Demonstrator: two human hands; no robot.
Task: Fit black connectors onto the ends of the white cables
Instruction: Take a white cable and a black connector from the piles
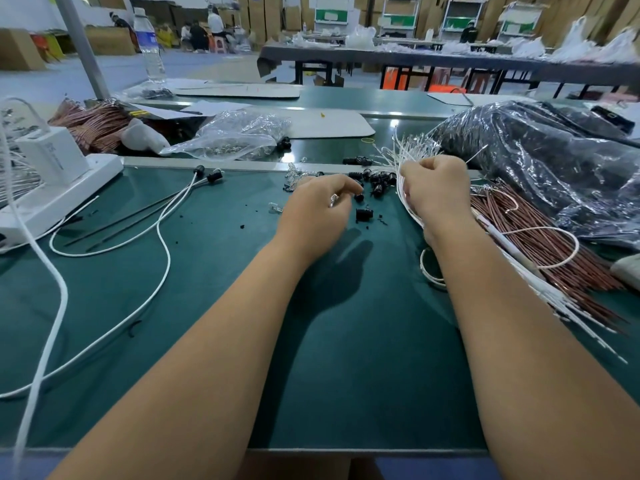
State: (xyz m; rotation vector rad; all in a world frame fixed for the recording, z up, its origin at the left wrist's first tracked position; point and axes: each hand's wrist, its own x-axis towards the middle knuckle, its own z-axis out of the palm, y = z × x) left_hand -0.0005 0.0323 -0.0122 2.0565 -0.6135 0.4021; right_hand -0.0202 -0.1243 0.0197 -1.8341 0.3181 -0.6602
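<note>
Your right hand grips the fanned bundle of white cables so their ends face the loose black connectors on the green mat, while your left hand, fingers curled, appears to pinch one connector, ready to seat it.

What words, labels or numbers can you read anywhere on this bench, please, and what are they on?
None can be read.
White charger: faint grey marks on its side, too blurred to read.
Water bottle: blue label, print too small to read.
Green signs on the far shelves: too distant to read.
</note>
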